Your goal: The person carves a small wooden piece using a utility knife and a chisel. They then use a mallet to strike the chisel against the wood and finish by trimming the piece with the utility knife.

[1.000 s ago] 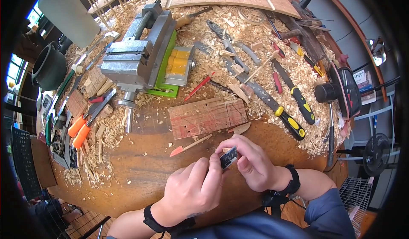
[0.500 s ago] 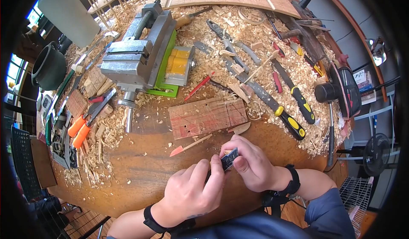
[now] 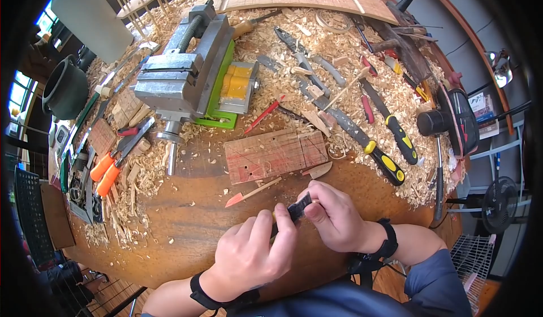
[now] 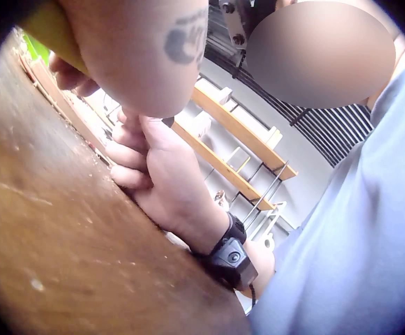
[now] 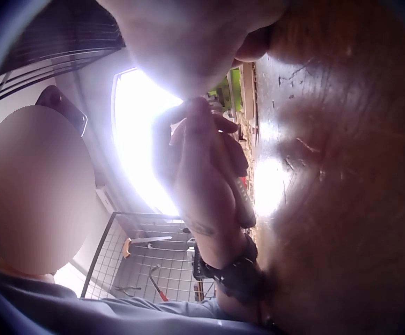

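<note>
My left hand [image 3: 254, 252] grips a knife with a dark blade [image 3: 298, 206], low over the front of the table. In the left wrist view a yellowish handle [image 4: 52, 35] shows in that hand. The blade points toward my right hand [image 3: 337, 221], whose curled fingers and thumb pinch a small piece of pale wood, now almost wholly hidden. The thumb lies right at the blade's tip. Just beyond the hands are a red-tipped wooden stick [image 3: 254, 192], a short pointed wood piece [image 3: 318, 171] and a red-stained board [image 3: 274, 156].
A metal vise [image 3: 175, 74] stands at the back left beside a green-and-yellow fixture [image 3: 235, 88]. Shavings [image 3: 271, 40] cover much of the wooden table [image 3: 192, 232]. Yellow-and-black handled rasps [image 3: 387, 167], a mallet [image 3: 434, 123] and orange-handled chisels [image 3: 106, 178] lie around.
The blade has shifted and turned between the hands, its tip now at the right thumb. The pale wood seen earlier behind the blade is now mostly covered. The right hand has shifted slightly right.
</note>
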